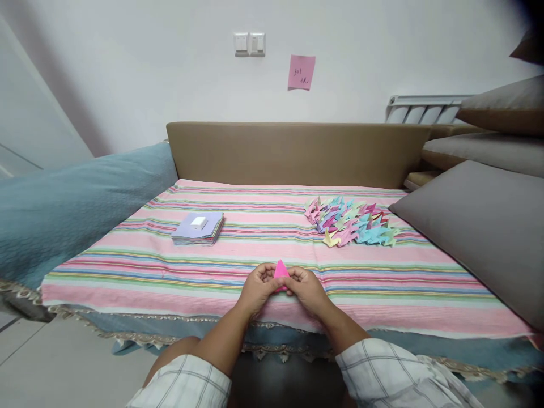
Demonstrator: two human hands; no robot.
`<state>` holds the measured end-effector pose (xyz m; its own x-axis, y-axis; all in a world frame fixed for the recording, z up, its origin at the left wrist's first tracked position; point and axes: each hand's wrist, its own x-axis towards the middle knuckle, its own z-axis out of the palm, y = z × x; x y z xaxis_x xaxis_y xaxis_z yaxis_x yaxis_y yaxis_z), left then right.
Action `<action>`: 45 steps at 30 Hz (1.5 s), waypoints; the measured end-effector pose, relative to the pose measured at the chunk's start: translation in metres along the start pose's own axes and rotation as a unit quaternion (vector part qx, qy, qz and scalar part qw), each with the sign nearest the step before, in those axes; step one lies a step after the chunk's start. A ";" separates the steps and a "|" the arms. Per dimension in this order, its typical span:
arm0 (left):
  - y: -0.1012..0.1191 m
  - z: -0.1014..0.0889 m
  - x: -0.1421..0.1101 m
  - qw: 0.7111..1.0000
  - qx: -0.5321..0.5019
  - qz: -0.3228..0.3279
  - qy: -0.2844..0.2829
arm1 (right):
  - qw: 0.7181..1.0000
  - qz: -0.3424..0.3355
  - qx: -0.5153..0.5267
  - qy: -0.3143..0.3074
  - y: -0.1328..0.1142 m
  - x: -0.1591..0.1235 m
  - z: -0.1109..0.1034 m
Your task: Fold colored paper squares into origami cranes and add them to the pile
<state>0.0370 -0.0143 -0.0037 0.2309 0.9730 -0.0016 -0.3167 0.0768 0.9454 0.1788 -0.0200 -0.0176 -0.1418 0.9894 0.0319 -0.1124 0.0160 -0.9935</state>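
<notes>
A small folded piece of pink paper is pinched between both of my hands just above the near edge of the striped cloth. My left hand grips its left side with curled fingers. My right hand grips its right side the same way. A pile of several folded paper cranes in pink, blue, yellow and green lies on the cloth at the far right. At the far left lies a stack of flat square paper sheets with a small white object on top.
A grey cushion borders the cloth on the right, and a blue blanket rises on the left. A brown sofa back runs behind. A pink note and wall switches hang above.
</notes>
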 end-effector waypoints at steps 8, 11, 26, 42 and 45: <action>0.004 0.000 0.002 0.995 -0.059 -0.082 0.027 | 0.990 0.027 0.140 -0.005 -0.002 -0.002 0.003; 0.006 0.001 0.000 0.991 -0.085 -0.104 -0.006 | 0.993 0.000 0.114 -0.004 -0.005 -0.004 0.004; 0.005 -0.002 -0.004 0.979 -0.117 -0.151 -0.076 | 0.992 -0.058 0.113 -0.002 -0.005 -0.002 0.000; 0.005 -0.002 -0.005 0.979 -0.094 -0.165 -0.070 | 0.912 -0.305 -0.275 -0.014 -0.023 -0.008 -0.020; 0.004 -0.002 -0.005 0.980 -0.083 -0.170 -0.069 | 0.890 -0.332 -0.311 0.005 -0.023 -0.008 -0.024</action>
<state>0.0324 -0.0183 -0.0002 0.4682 0.8470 -0.2517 -0.3425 0.4365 0.8320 0.2057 -0.0245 0.0028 -0.2388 0.7333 0.6366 0.3994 0.6717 -0.6239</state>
